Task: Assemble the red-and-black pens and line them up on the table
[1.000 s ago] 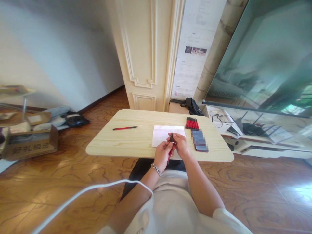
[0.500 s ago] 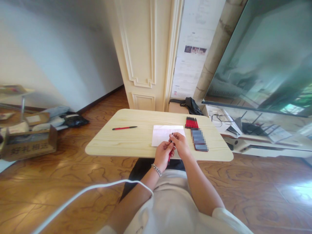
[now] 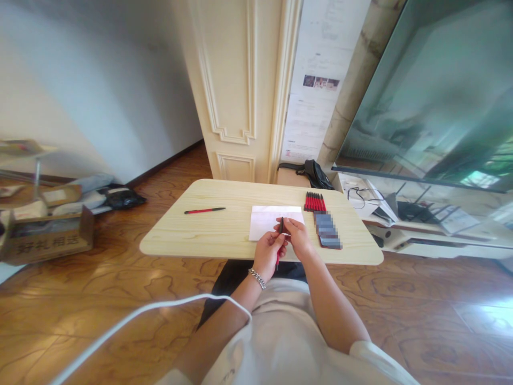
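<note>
My left hand (image 3: 267, 253) is closed round a red and black pen (image 3: 277, 259), its red end sticking out below the fingers. At the pen's upper, black end, my right hand (image 3: 297, 235) has thumb and fingers drawn together around it. Both hands are close together over the front edge of a white sheet of paper (image 3: 262, 218), covering part of it. A second red and black pen (image 3: 204, 210) lies by itself on the left of the table. Several matching pens (image 3: 315, 202) lie side by side in a row at the back right.
The pale wooden table (image 3: 176, 235) has rounded corners. A phone-like item with a blurred-out face (image 3: 327, 231) lies right of the paper. A white cable (image 3: 160, 306) crosses my left arm. A cardboard box (image 3: 52, 240) sits on the floor at left.
My right fingers have shifted on the pen's black end, and more of that end now shows between them. My left hand has stayed nearly still around the pen.
</note>
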The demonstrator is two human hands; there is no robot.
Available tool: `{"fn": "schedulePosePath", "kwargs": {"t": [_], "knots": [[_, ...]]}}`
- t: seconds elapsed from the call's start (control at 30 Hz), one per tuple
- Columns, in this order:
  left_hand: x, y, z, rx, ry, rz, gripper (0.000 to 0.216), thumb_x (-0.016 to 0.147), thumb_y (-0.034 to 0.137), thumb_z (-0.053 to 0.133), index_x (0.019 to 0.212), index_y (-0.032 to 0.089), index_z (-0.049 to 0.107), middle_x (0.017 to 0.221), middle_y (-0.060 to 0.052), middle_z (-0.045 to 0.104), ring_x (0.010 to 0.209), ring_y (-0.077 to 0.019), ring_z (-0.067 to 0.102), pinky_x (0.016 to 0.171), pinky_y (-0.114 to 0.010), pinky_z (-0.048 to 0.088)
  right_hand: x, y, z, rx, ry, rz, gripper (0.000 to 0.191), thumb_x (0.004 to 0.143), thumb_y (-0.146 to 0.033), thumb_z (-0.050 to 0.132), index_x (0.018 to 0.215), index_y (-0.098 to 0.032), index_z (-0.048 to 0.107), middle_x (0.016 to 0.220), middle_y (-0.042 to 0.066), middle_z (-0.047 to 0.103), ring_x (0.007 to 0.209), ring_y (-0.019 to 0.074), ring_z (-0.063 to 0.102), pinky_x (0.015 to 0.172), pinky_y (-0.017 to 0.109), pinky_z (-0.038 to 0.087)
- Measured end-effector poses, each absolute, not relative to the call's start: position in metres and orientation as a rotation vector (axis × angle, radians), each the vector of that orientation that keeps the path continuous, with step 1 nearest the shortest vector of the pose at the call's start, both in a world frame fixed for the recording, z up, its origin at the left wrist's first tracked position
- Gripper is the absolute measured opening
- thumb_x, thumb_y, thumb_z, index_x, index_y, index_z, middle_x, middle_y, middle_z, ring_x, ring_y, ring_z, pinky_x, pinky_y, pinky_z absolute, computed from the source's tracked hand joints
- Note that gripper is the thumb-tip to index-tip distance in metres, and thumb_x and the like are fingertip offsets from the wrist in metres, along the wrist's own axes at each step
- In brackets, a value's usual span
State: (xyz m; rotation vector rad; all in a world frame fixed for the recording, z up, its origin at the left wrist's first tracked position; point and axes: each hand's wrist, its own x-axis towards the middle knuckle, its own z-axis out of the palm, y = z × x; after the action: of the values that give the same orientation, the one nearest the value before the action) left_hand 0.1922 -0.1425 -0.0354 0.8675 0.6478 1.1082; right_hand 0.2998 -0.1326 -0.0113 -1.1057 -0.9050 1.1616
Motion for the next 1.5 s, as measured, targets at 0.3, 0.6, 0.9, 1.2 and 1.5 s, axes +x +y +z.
{"fn": "schedulePosePath", "kwargs": {"t": [0.3,0.6,0.9,1.2,1.5], "knots": [[0.192,-0.144,-0.034,0.870,0.656,1.112,0.032,0.071,0.039,0.072,0.080,0.014,0.053,0.063,-0.001,0.060,0.047,-0.0075,0.051,0.045,-0.020,0.037,0.304,-0.133,-0.014,-1.106,-0.957,1.201,0.040,0.076,-0.052,0.060,0.096,-0.018,0.063,0.083,0.006,0.065,0.059,0.0124,0.056,0.048,0.023,0.041],[0.190,-0.144,-0.035,0.872,0.648,1.102,0.034,0.069,0.041,0.073,0.081,0.014,0.055,0.063,-0.001,0.061,0.047,-0.0073,0.051,0.045,-0.020,0.037,0.303,-0.135,-0.014,-1.115,-0.971,1.193,0.040,0.075,-0.052,0.062,0.095,-0.017,0.064,0.084,0.006,0.066,0.064,0.0139,0.057,0.051,0.024,0.042],[0.188,-0.145,-0.033,0.906,0.681,1.092,0.038,0.070,0.041,0.072,0.090,0.013,0.059,0.065,-0.003,0.062,0.048,-0.0079,0.051,0.043,-0.019,0.034,0.310,-0.135,-0.012,-1.131,-0.981,1.162,0.035,0.070,-0.042,0.067,0.095,-0.018,0.065,0.082,0.005,0.068,0.071,0.0148,0.061,0.063,0.027,0.046],[0.188,-0.148,-0.030,0.907,0.709,1.073,0.038,0.069,0.044,0.071,0.089,0.014,0.060,0.063,-0.001,0.060,0.044,-0.0068,0.049,0.039,-0.018,0.027,0.322,-0.119,0.011,-1.195,-0.975,1.035,0.037,0.070,-0.046,0.067,0.095,-0.019,0.066,0.086,0.005,0.069,0.074,0.0139,0.063,0.062,0.023,0.042],[0.180,-0.148,-0.031,0.838,0.732,1.134,0.038,0.069,0.045,0.072,0.088,0.015,0.059,0.062,0.000,0.058,0.046,-0.0067,0.050,0.039,-0.017,0.027,0.325,-0.071,-0.007,-1.668,-1.264,0.698,0.030,0.070,-0.038,0.067,0.090,-0.016,0.068,0.068,0.005,0.067,0.061,0.0156,0.060,0.058,0.026,0.041]]}}
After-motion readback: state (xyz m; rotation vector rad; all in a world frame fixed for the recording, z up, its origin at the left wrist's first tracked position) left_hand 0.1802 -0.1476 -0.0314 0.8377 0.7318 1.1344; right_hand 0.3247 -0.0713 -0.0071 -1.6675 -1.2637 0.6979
